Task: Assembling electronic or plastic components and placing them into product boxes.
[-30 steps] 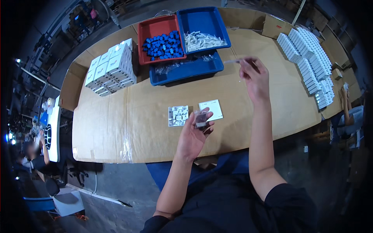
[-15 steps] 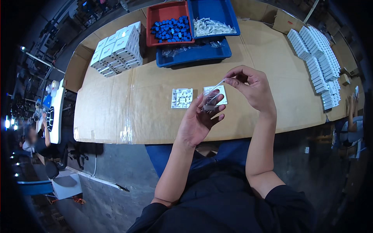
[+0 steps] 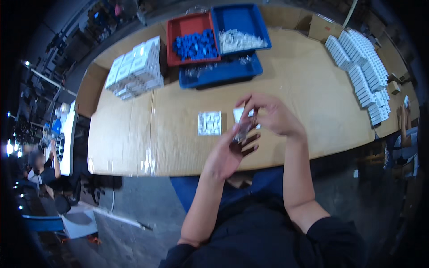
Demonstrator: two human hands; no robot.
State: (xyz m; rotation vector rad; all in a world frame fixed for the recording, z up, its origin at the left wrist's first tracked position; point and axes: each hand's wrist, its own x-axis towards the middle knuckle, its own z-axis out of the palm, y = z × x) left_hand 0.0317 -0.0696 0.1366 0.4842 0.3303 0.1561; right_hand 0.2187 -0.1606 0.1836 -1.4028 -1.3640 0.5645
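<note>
My left hand is raised above the near part of the table, thumb and fingers closed on a small clear plastic bag. My right hand is at the top of that bag, its fingers bent together and smeared by motion; whatever they pinch cannot be made out. On the cardboard beyond my left hand lies a square white plastic part with a molded, open inside. Partly hidden behind my right hand is a second white square piece.
At the back stand a red tray of blue pieces, a blue tray of slim white pieces, and a lower blue tray with clear bags. Stacked white boxes stand back left; rows of white parts stand right. Other people sit either side.
My right hand has come down and left to the bag's mouth; the thin white stick it held is no longer distinct. My left hand still holds the bag. The whole view has shifted slightly.
</note>
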